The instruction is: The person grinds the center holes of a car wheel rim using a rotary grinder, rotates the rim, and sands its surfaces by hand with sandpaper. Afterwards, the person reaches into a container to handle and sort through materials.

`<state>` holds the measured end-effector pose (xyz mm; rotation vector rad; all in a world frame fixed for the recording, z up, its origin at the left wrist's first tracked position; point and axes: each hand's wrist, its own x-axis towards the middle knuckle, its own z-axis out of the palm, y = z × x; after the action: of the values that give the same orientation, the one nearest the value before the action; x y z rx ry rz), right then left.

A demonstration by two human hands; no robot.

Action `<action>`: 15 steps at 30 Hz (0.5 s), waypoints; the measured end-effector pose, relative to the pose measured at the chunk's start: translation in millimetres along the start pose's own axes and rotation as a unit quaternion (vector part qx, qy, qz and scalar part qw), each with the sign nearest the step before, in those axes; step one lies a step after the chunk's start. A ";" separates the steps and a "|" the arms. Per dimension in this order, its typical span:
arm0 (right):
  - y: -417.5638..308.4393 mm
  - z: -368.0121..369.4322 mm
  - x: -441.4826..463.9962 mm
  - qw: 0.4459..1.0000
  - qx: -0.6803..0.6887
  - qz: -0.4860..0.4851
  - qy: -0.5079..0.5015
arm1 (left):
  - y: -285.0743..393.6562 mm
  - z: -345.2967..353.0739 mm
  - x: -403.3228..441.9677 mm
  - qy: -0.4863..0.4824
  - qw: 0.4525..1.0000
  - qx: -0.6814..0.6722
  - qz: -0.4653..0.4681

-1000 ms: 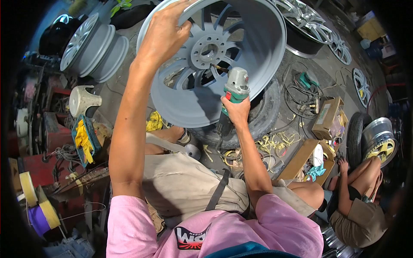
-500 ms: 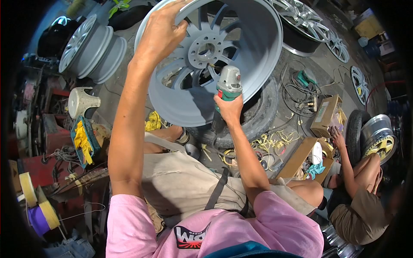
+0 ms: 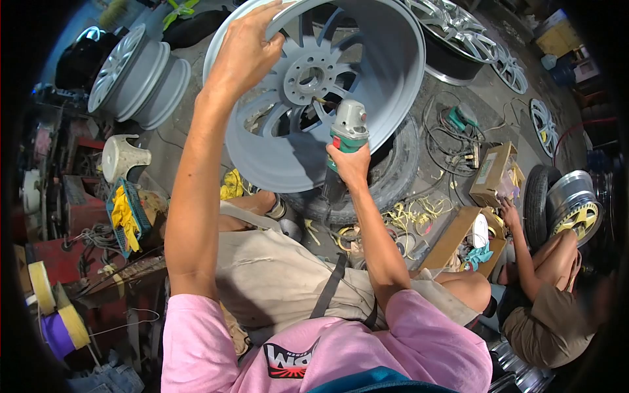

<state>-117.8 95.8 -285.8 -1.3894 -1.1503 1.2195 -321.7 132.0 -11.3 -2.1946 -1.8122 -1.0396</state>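
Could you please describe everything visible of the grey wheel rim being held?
The matte grey, metal-looking wheel rim has spokes around a hub with several holes. It tilts over a tyre, hollow side facing the camera. The left hand holds its upper edge; whether the power tool touches it is unclear.

Site: a workshop, and one concerned with wheels. Evidence: before me, a bare grey wheel (image 3: 298, 92), with a tyre (image 3: 404, 160) lying flat beneath it. At left, a pair of grey rims (image 3: 147, 82); at upper right, silver rims (image 3: 453, 23); lower down, an upright tyre beside a yellow-spoked rim (image 3: 571, 193). Power tools: I grip a tool (image 3: 348, 131) in my right hand (image 3: 352, 165); a green tool (image 3: 463, 116) lies among loose leads (image 3: 452, 134). Grey floor (image 3: 175, 145), littered with yellow strips (image 3: 419, 219). Open cartons (image 3: 451, 239) hold mixed supplies. Far left: spools (image 3: 42, 288), grimy red metalwork (image 3: 52, 252). Another person (image 3: 550, 321) sits low at right.
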 end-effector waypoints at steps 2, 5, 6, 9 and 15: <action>-3.9 -9.5 -4.8 1.000 0.012 0.001 -0.008 | -6.0 1.1 2.2 -0.014 0.999 -0.032 0.002; 0.1 -15.1 -10.5 0.999 0.029 0.001 -0.014 | -15.1 5.7 -0.5 0.006 1.000 0.013 0.007; -1.5 -15.3 -11.8 1.000 0.021 -0.003 -0.010 | -14.5 4.8 -1.1 0.007 1.000 0.014 0.005; -12.7 -12.8 -19.5 1.000 0.003 -0.016 -0.008 | -9.5 3.1 0.0 -0.001 1.000 0.012 -0.010; -11.3 1.0 -24.1 0.996 -0.040 -0.077 0.005 | -5.0 0.7 0.4 -0.008 0.999 -0.036 0.005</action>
<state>-121.3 73.5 -271.7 -1.3377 -1.2875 1.0665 -325.9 134.0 -13.2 -2.2566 -1.7968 -1.1057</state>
